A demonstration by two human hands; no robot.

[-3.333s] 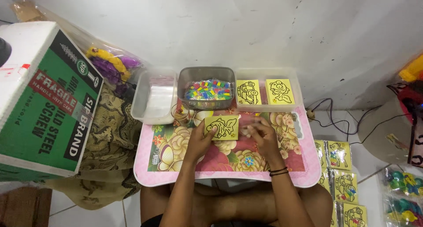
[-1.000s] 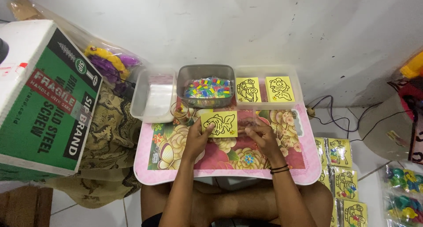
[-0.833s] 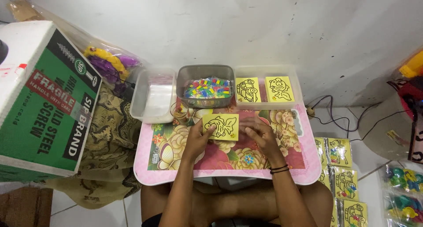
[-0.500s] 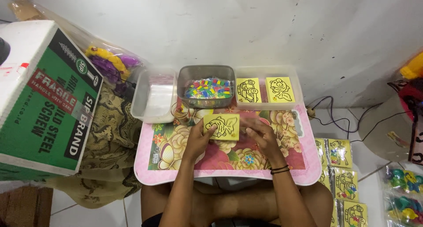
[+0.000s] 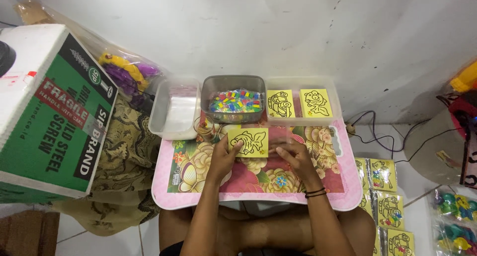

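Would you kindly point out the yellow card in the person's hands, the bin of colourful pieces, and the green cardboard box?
yellow card [image 5: 251,142], head view, middle of its printed face.
bin of colourful pieces [image 5: 233,82], head view, far rim.
green cardboard box [image 5: 64,132], head view, green side panel.

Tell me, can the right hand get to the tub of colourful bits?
Probably yes. The right hand rests on the tray table beside the yellow card, and the grey tub stands open just beyond. Only the card lies between them, flat and low.
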